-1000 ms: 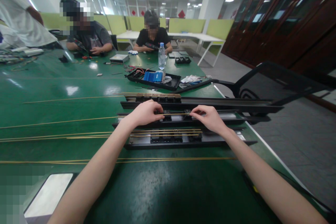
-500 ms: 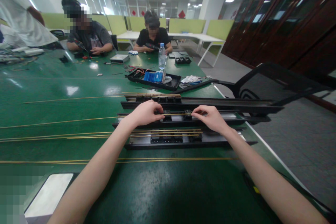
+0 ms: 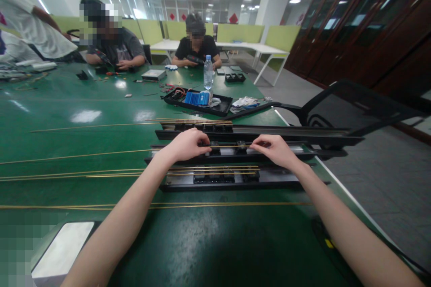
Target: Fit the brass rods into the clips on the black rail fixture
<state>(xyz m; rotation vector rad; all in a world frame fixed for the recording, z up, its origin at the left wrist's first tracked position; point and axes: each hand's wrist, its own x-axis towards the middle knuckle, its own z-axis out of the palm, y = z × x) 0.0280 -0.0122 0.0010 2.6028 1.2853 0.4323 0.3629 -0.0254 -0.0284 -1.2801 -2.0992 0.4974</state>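
Left hand (image 3: 186, 144) and right hand (image 3: 274, 150) pinch one brass rod (image 3: 229, 146) over the middle rail (image 3: 232, 158) — near rail (image 3: 182, 183) already holds rods, loose rods (image 3: 84, 207) left on the table (image 3: 84, 98).

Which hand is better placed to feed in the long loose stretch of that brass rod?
Left, probably. The left hand grips the brass rod where it leaves the middle rail and trails leftward; the right hand pinches it farther right.

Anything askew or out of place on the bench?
The far black rail overhangs the table at its right edge, by a chair. The brass rod pinched by the left hand and right hand lies straight.
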